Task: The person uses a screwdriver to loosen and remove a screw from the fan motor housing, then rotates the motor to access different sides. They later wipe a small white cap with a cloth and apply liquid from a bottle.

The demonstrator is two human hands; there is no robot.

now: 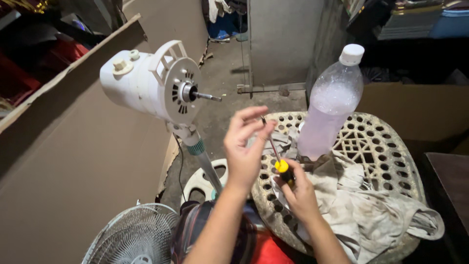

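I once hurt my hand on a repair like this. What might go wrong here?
The left hand pinches the tip of the screwdriver that the right hand grips; a slip might jab a finger. The capped bottle stands upright on a rumpled cloth near the right hand, so a nudge may topple it.

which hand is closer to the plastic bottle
Right. The right hand grips the screwdriver just below-left of the plastic bottle; the left hand is farther left.
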